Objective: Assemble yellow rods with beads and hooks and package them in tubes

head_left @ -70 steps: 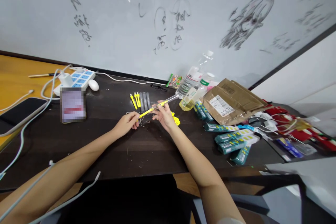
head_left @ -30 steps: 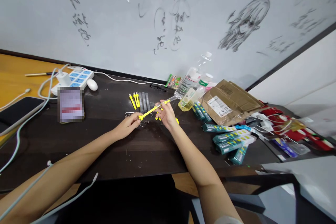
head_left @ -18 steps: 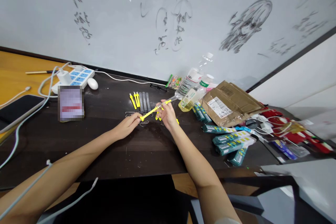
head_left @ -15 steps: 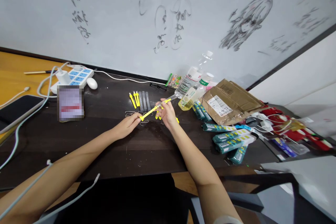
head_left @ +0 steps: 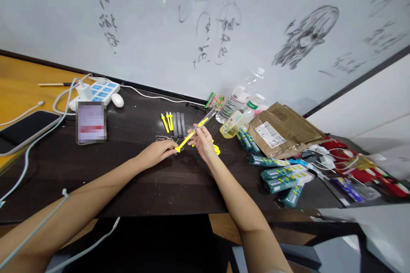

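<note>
My left hand [head_left: 159, 152] pinches the near yellow end of a long thin tube with a yellow insert [head_left: 191, 135]. My right hand [head_left: 203, 141] grips the same tube around its middle, and its clear far end points up toward the bottles. Both hands hover just above the dark table [head_left: 128, 170]. Thin wire clips [head_left: 163, 138] lie under the left fingertips. Small yellow pieces [head_left: 216, 149] lie beside my right wrist. Behind the hands, yellow-tipped sticks [head_left: 167, 121] and grey tubes [head_left: 179, 123] lie in a row.
Plastic bottles [head_left: 235, 102], a brown parcel [head_left: 278, 128] and several green-yellow boxes [head_left: 282, 175] crowd the right side. A power strip [head_left: 96, 91], a white mouse [head_left: 117, 100], a blurred card [head_left: 91, 122] and cables lie at left. A whiteboard [head_left: 205, 21] stands behind.
The tube has tilted steeper, its far end raised toward the bottles. Both hands keep their hold and have shifted slightly; the camera view moved a little.
</note>
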Demonstrator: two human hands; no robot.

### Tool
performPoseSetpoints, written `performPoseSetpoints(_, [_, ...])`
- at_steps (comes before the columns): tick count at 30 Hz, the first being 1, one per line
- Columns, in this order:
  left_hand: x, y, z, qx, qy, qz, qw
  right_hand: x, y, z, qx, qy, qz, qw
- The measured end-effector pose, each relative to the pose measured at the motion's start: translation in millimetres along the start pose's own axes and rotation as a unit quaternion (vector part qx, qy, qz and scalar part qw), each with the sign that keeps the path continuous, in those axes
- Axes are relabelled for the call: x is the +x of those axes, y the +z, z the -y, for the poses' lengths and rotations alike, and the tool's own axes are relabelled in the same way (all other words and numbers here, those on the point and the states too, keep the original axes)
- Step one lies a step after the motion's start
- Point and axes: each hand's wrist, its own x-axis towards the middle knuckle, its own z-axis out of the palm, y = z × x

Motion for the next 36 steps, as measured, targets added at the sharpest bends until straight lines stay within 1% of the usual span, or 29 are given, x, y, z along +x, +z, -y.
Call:
performPoseSetpoints(5, [-1,3.5,6,-0.025,-0.022,-0.028,0.999,-7,11,-6,-0.017,0.019,0.041,0.999])
performPoseSetpoints(8, [-1,4.5,7,-0.045,-0.038,-0.03,0.998,-10,15,-10,-0.033,0.025,0.054,0.998])
performPoseSetpoints(14, [-1,4.2,4,-0.068,-0.068,-0.051,0.994,-11,17,-13,-0.06,0.005,0.06,0.996])
performPoseSetpoints(18, [-1,2.6,2,-0.051,-0.093,-0.058,0.993,-11,17,-12,-0.062,0.001,0.064,0.996])
performPoseSetpoints(21, [0,3.4,1,-0.049,-0.095,-0.058,0.993,-11,17,-13,-0.059,-0.004,0.061,0.996])
performPoseSetpoints(24, [0,9.3,1,-0.119,-0.102,-0.058,0.986,-10,17,-13,-0.053,-0.01,0.055,0.997])
performPoseSetpoints(27, [1,18.1,2,-0.227,-0.126,-0.062,0.964,-10,18,-12,-0.053,-0.011,0.043,0.998])
performPoseSetpoints(29, [1,22.4,3,-0.279,-0.136,-0.067,0.948,-10,18,-12,-0.054,-0.009,0.04,0.998])
performPoseSetpoints(32, [3,24.2,4,-0.315,-0.148,-0.07,0.935,-11,19,-11,-0.061,-0.009,0.043,0.997])
performPoseSetpoints(36, [4,22.9,5,-0.33,-0.154,-0.074,0.928,-13,21,-11,-0.074,-0.013,0.043,0.996])
